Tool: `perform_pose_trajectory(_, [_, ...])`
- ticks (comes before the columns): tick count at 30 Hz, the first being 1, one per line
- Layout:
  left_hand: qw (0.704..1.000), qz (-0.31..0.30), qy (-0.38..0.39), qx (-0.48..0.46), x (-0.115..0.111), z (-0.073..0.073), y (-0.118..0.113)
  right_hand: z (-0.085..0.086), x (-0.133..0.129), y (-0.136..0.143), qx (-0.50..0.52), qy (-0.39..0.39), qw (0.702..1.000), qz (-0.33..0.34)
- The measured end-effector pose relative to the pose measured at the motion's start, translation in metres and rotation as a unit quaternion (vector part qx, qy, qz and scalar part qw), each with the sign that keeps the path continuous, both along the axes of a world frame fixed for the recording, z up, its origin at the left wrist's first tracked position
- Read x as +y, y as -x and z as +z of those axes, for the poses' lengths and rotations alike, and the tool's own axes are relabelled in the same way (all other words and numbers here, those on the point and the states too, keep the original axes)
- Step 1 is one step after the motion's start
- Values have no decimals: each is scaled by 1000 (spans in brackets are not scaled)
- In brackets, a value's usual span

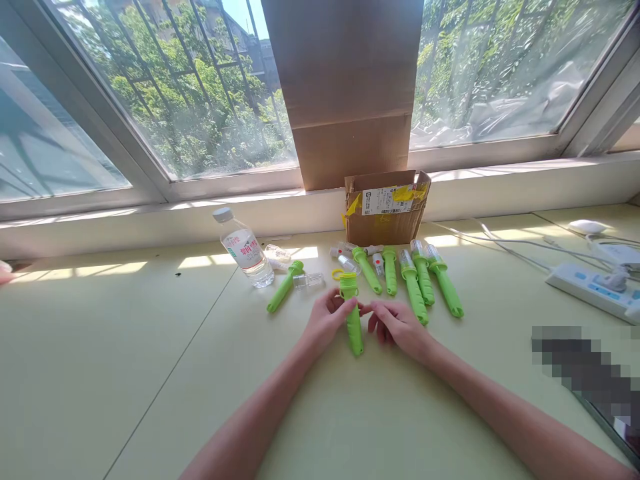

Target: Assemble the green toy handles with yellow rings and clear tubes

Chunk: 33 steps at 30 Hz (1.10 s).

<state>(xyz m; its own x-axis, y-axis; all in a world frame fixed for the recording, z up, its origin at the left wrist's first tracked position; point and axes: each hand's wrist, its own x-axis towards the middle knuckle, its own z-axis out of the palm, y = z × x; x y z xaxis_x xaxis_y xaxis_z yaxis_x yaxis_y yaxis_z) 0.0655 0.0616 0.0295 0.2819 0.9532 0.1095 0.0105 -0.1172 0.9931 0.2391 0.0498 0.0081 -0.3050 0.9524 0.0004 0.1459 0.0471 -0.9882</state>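
My left hand (324,315) is closed around a green ribbed plastic handle (355,333) with a threaded, open top, held upright above the table. Close on its right, my right hand (400,325) has its thumb and index finger brought together near the handle and the left fingertips. Whatever sits in that pinch, if anything, is too small to make out. Just behind the held handle lies a yellow ring (343,274). Clear plastic tubes (309,281) and a loose green handle (285,288) rest to the left. Several more green handles (413,290) lie on the right, some with clear caps.
A water bottle (246,250) stands at the back left. Against the windowsill sits a cardboard box (385,223) with yellow tape. Cables and a white power strip (595,287) occupy the right, above a dark, blurred-out object (595,387). Part of another hand (5,272) shows at the left edge.
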Motion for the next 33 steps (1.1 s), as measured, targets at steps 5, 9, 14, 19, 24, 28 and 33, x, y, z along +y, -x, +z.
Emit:
perform_pose_trajectory(5, [997,58,49,-29,2,-3,3,4,0,0,13,12,1000,-15])
perform_pose_trajectory(9, [996,92,14,-11,2,-4,1,6,0,0,34,17,999,-20])
perform_pose_trajectory(14, [993,100,-53,33,-2,-5,-3,8,1,-3,91,40,995,-30])
perform_pose_trajectory(19, [965,144,-167,142,-9,-11,-6,8,1,-5,126,39,991,-29])
perform_pose_trajectory(24, [930,120,-245,245,-13,-11,-8,7,0,-7,165,26,986,-26])
perform_pose_trajectory(28, [930,95,-244,257,-14,-10,-7,8,3,-9,185,31,982,-19])
perform_pose_trajectory(33, [922,75,-265,273,-15,-8,-6,7,6,-13,204,54,977,-8])
